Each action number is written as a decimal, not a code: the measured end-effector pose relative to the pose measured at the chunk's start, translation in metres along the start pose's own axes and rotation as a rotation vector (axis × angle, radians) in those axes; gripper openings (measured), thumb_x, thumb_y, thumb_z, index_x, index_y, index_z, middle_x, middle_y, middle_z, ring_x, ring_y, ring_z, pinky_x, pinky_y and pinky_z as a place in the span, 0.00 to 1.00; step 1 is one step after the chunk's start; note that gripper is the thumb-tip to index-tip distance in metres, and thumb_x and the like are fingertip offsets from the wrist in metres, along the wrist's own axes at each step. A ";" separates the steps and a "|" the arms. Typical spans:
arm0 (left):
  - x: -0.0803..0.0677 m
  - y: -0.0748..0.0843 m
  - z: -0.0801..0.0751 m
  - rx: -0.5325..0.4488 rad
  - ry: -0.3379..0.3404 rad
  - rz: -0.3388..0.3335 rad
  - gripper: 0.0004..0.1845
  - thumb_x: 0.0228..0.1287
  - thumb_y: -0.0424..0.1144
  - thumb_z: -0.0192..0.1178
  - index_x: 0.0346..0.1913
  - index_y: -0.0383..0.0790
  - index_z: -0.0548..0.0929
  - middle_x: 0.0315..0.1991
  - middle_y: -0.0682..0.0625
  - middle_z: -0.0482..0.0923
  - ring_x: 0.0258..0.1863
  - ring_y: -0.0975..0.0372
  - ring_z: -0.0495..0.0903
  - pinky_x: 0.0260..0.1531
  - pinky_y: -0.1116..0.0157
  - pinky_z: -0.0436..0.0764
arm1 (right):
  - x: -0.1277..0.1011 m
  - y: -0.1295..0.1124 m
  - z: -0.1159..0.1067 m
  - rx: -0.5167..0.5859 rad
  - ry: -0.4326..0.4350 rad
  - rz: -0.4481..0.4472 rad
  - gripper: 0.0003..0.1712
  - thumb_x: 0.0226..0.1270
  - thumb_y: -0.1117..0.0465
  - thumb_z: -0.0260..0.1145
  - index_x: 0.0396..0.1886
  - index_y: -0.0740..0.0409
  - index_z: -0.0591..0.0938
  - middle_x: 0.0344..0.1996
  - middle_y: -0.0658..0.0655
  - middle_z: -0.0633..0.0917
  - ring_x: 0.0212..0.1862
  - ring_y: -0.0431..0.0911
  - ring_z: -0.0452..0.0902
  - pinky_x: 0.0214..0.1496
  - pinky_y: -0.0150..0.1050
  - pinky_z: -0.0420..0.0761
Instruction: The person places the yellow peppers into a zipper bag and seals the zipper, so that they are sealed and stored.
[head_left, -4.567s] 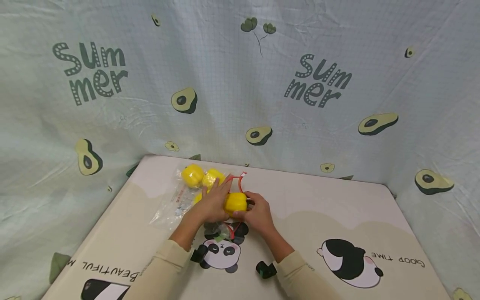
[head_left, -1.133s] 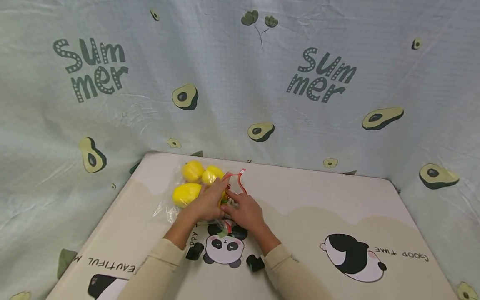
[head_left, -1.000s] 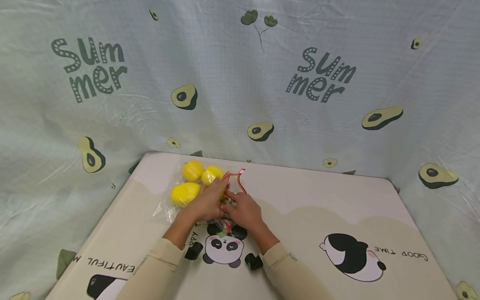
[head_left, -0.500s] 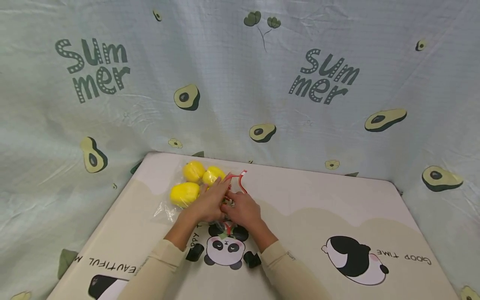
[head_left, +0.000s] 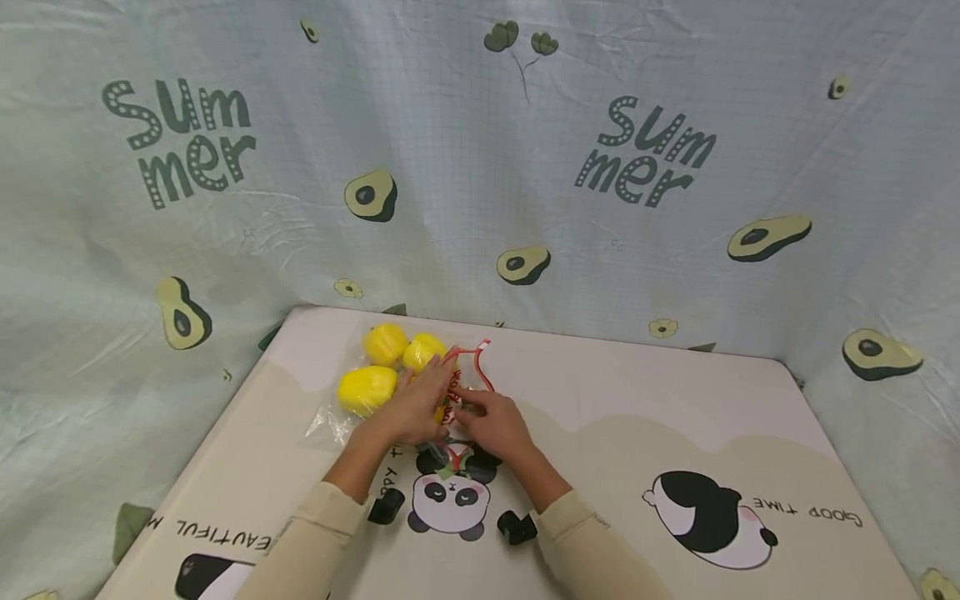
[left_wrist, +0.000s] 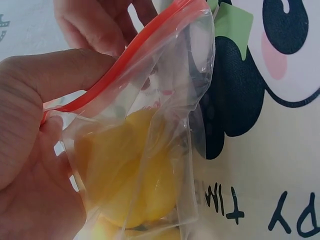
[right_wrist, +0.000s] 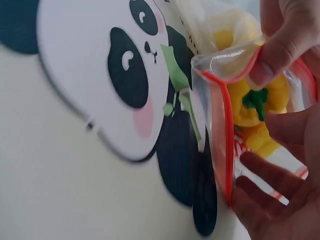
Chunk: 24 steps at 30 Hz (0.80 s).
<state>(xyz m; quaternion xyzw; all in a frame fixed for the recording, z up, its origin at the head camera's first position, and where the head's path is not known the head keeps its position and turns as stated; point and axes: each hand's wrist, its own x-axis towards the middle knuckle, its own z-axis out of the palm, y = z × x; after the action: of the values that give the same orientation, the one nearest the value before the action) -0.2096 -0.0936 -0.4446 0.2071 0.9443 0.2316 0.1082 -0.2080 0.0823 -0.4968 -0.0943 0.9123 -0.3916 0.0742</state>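
Observation:
A clear zip bag [head_left: 330, 423] with a red zip edge lies at the left back of the table. Inside it are several yellow bell peppers [head_left: 367, 391]; one pepper [right_wrist: 257, 97], with a green stem, sits just within the bag's mouth. My left hand [head_left: 412, 410] pinches the red edge with its thumb, as the left wrist view shows, and covers part of the bag. My right hand [head_left: 495, 423] is at the open mouth, fingers [right_wrist: 272, 175] spread in front of the stemmed pepper and holding nothing.
The pale table [head_left: 600, 517] has printed pandas and lettering. A cloth [head_left: 600, 250] with avocado prints hangs behind and at both sides of it. Small black wrist cameras [head_left: 386, 506] sit below each hand.
The yellow pepper that my right hand held 4.6 seconds ago is now in the bag. The leftmost pepper has shifted slightly left, and my right hand has drawn back slightly from the mouth.

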 end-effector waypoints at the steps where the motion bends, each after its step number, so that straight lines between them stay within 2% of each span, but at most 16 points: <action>1: 0.000 0.000 0.000 -0.003 0.000 0.000 0.60 0.54 0.34 0.78 0.84 0.36 0.49 0.86 0.45 0.48 0.87 0.48 0.43 0.82 0.35 0.40 | -0.001 0.001 -0.001 0.024 -0.008 -0.009 0.24 0.72 0.55 0.68 0.66 0.46 0.84 0.56 0.55 0.90 0.51 0.51 0.83 0.52 0.48 0.84; 2: 0.000 0.000 0.000 -0.008 0.001 -0.004 0.60 0.54 0.35 0.78 0.84 0.36 0.49 0.86 0.45 0.49 0.87 0.49 0.42 0.83 0.35 0.40 | -0.003 0.003 -0.002 0.039 -0.020 -0.020 0.23 0.72 0.57 0.67 0.66 0.47 0.84 0.56 0.55 0.90 0.51 0.51 0.83 0.53 0.49 0.84; 5: 0.001 0.001 0.000 -0.008 0.003 -0.006 0.60 0.54 0.35 0.78 0.84 0.36 0.49 0.86 0.45 0.48 0.87 0.49 0.42 0.83 0.36 0.39 | -0.005 0.005 -0.004 0.043 -0.076 -0.054 0.25 0.72 0.60 0.64 0.68 0.46 0.83 0.62 0.55 0.87 0.60 0.52 0.83 0.63 0.54 0.83; 8: 0.002 0.000 0.000 -0.011 0.000 -0.010 0.60 0.54 0.34 0.78 0.84 0.36 0.49 0.86 0.45 0.48 0.87 0.49 0.42 0.83 0.37 0.40 | -0.007 0.005 -0.004 0.031 -0.142 -0.073 0.29 0.72 0.61 0.61 0.73 0.44 0.78 0.68 0.55 0.83 0.70 0.55 0.78 0.72 0.59 0.77; 13: 0.002 -0.001 -0.001 -0.002 -0.006 -0.026 0.60 0.53 0.33 0.77 0.84 0.37 0.49 0.86 0.46 0.48 0.87 0.50 0.42 0.83 0.37 0.38 | -0.006 0.001 0.000 -0.004 -0.210 -0.098 0.35 0.69 0.66 0.59 0.77 0.48 0.73 0.74 0.56 0.77 0.78 0.56 0.69 0.79 0.59 0.69; 16: 0.002 -0.002 -0.002 0.002 -0.002 -0.031 0.60 0.53 0.32 0.76 0.84 0.38 0.49 0.86 0.46 0.47 0.87 0.50 0.42 0.83 0.36 0.37 | -0.004 -0.001 0.003 -0.059 -0.240 -0.130 0.38 0.67 0.69 0.58 0.78 0.51 0.71 0.77 0.57 0.73 0.80 0.56 0.65 0.82 0.57 0.65; 21: 0.001 0.000 -0.002 -0.011 -0.005 -0.034 0.60 0.53 0.32 0.75 0.85 0.39 0.49 0.87 0.47 0.47 0.87 0.49 0.42 0.82 0.36 0.34 | -0.002 -0.002 0.006 -0.140 -0.257 -0.189 0.40 0.65 0.72 0.56 0.79 0.53 0.69 0.77 0.60 0.71 0.80 0.58 0.63 0.82 0.58 0.64; 23: 0.000 0.002 -0.001 -0.018 -0.004 -0.037 0.59 0.53 0.32 0.76 0.85 0.39 0.50 0.87 0.47 0.47 0.87 0.49 0.42 0.83 0.37 0.34 | -0.004 -0.001 0.005 -0.110 -0.226 -0.159 0.38 0.66 0.71 0.57 0.77 0.52 0.73 0.75 0.58 0.74 0.78 0.57 0.67 0.80 0.58 0.68; 24: 0.000 0.003 -0.001 -0.019 -0.003 -0.040 0.59 0.53 0.33 0.76 0.84 0.39 0.50 0.87 0.48 0.47 0.87 0.49 0.42 0.83 0.37 0.34 | -0.004 -0.001 0.005 -0.074 -0.194 -0.128 0.35 0.67 0.69 0.58 0.75 0.52 0.75 0.72 0.58 0.78 0.74 0.57 0.71 0.77 0.58 0.73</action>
<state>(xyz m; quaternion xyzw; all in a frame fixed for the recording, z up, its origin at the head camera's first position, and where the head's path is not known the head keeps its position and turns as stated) -0.2086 -0.0919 -0.4428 0.1876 0.9458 0.2383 0.1160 -0.2028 0.0794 -0.4991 -0.1924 0.9068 -0.3506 0.1337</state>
